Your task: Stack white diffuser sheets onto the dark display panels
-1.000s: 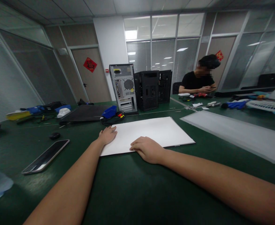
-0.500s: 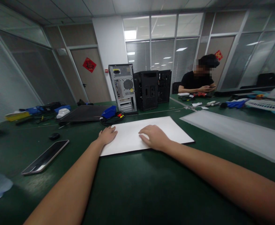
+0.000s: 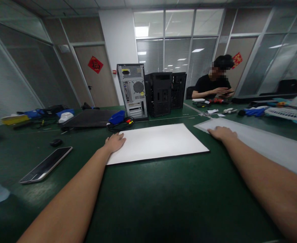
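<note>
A flat white rectangular panel (image 3: 156, 143) with a thin black edge lies on the green table. My left hand (image 3: 115, 142) rests on the panel's left end, fingers spread over its edge. To the right of the panel lies a long translucent whitish sheet (image 3: 265, 143). Over the near left end of this sheet is my right hand (image 3: 223, 133), fingers stretched out and slightly bent. Whether its fingertips touch the sheet I cannot tell.
A phone (image 3: 47, 165) and a black computer mouse (image 3: 56, 142) lie on the left. Behind the panel stand a silver computer case (image 3: 133, 91) and black cases (image 3: 161, 94). A seated person (image 3: 214, 82) holds a phone at the back right, near a white fan-like grille (image 3: 287, 113).
My right hand has left the white panel and moved right to the translucent sheet. My left hand stays on the panel's left end. The view has shifted slightly.
</note>
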Demonstrator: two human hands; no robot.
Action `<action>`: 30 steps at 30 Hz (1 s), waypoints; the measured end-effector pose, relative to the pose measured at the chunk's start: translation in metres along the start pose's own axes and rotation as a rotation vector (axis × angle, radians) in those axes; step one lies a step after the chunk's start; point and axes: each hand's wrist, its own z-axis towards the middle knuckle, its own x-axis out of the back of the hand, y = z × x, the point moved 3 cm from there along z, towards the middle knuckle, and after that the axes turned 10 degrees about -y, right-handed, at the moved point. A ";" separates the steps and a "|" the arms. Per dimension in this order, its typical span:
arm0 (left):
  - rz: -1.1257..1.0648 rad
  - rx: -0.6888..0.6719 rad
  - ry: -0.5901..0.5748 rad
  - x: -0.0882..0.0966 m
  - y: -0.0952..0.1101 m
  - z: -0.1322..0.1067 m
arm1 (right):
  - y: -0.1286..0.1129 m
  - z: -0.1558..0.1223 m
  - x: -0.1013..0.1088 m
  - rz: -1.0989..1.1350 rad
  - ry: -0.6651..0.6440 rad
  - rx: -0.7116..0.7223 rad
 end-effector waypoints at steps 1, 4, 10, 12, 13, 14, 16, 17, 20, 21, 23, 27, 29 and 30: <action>-0.001 0.000 0.000 0.000 0.001 0.000 | -0.002 0.003 -0.002 -0.020 -0.023 -0.013; -0.001 0.007 0.008 0.001 0.003 -0.002 | -0.011 0.006 -0.003 -0.061 -0.051 -0.054; 0.006 0.014 0.007 0.002 0.002 -0.002 | -0.017 -0.002 0.001 -0.051 -0.062 -0.071; 0.006 0.012 0.003 0.001 0.000 -0.001 | -0.020 -0.006 0.002 -0.055 -0.070 -0.071; 0.005 0.010 0.002 0.000 -0.001 0.000 | -0.022 -0.008 0.003 -0.056 -0.075 -0.071; 0.004 0.007 0.001 0.000 -0.002 0.001 | -0.025 -0.011 0.004 -0.057 -0.080 -0.073; 0.002 0.001 0.001 -0.001 -0.003 0.002 | -0.031 -0.017 0.006 -0.063 -0.065 -0.057; 0.001 0.000 0.003 -0.002 -0.003 0.002 | -0.034 -0.020 0.008 -0.067 -0.048 -0.044; 0.000 0.003 0.010 -0.003 -0.004 0.004 | -0.044 -0.031 0.013 -0.074 0.012 -0.002; 0.000 0.005 0.013 -0.003 -0.005 0.004 | -0.048 -0.035 0.015 -0.076 0.036 0.018; -0.002 0.006 0.018 -0.003 -0.006 0.005 | -0.060 -0.046 0.019 -0.082 0.090 0.068; -0.009 0.002 0.023 -0.003 -0.009 0.005 | -0.098 -0.078 0.025 -0.111 0.199 0.210; -0.013 0.004 0.024 -0.004 -0.009 0.005 | -0.123 -0.099 0.026 -0.132 0.214 0.316; -0.014 0.005 0.024 -0.004 -0.010 0.005 | -0.136 -0.110 0.027 -0.143 0.215 0.374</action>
